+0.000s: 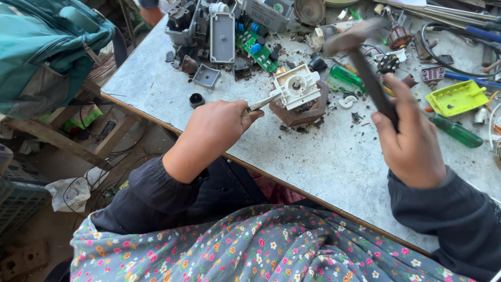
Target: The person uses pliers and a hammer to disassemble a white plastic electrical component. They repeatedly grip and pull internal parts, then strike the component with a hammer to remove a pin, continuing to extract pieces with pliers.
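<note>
At centre frame, on a scuffed grey table [323, 156], a person's left hand [222, 125] is closing in a fist around a slim metal tool [265, 102], its tip pressing into the left side of a white plastic part [296, 87] sitting atop a brown block [302, 112]. To the right, the right hand [412, 143] is gripping the dark handle of a hammer [360, 57], its blurred head hanging above and just right of the white part. The tool's long axis is running left to right, up toward the part; the left hand is nearer it. Crowding around are a green screwdriver [459, 133], a yellow plastic cover [456, 98], green circuit boards [258, 51] and scattered debris, with a teal bag [47, 47] at upper left.
</note>
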